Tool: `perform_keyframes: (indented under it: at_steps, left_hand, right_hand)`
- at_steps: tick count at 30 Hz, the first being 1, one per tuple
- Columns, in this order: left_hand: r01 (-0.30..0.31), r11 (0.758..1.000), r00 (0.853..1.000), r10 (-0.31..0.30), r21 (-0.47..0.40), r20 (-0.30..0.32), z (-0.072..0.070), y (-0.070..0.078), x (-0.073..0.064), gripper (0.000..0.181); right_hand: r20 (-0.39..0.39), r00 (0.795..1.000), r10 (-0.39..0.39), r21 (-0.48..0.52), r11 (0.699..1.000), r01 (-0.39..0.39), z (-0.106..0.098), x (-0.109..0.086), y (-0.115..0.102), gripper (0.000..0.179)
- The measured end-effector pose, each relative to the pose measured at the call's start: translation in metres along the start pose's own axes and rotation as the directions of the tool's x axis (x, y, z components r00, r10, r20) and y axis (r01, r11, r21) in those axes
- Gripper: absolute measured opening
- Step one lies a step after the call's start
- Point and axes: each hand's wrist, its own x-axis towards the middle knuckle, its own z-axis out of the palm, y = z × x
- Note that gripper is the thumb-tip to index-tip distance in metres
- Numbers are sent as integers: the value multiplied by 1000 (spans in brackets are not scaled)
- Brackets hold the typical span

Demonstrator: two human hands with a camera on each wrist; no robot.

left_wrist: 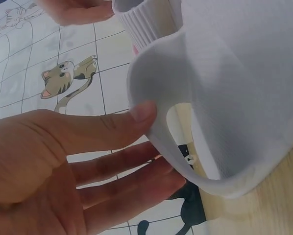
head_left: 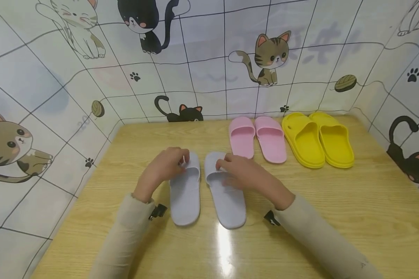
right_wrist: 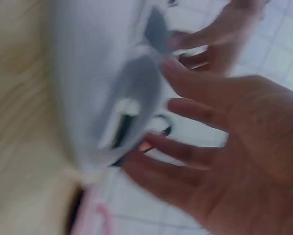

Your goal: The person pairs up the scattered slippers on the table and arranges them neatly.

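Two pale grey-white slippers stand side by side on the wooden surface in the head view, toes towards the wall. My left hand (head_left: 165, 166) is at the strap of the left slipper (head_left: 185, 201). In the left wrist view its thumb (left_wrist: 144, 112) lies on the strap's edge, while the other fingers reach behind the strap, pinching it. Over the strap of the right slipper (head_left: 229, 207) is my right hand (head_left: 246, 172). Blurred in the right wrist view, its fingers (right_wrist: 176, 171) are spread and fairly straight, close against the strap.
A pair of pink slippers (head_left: 272, 149) stands at the back, right of my right hand. Beside them is a yellow pair (head_left: 336, 149). The wooden surface (head_left: 377, 232) meets a cat-patterned tile backdrop (head_left: 209, 77) behind and at both sides.
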Motion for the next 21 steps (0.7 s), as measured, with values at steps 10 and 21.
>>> perform_keyframes:
  at_steps: [10, 21]
  left_hand:
    - [92, 994, 964, -104, 60, 245, 1, 34, -15, 96]
    - [122, 988, 936, -146, 96, 320, 18, 63, -30, 154]
  right_hand:
    - [306, 949, 81, -17, 997, -79, -7, -23, -41, 132]
    - [353, 932, 79, -100, 994, -47, 8, -23, -53, 139]
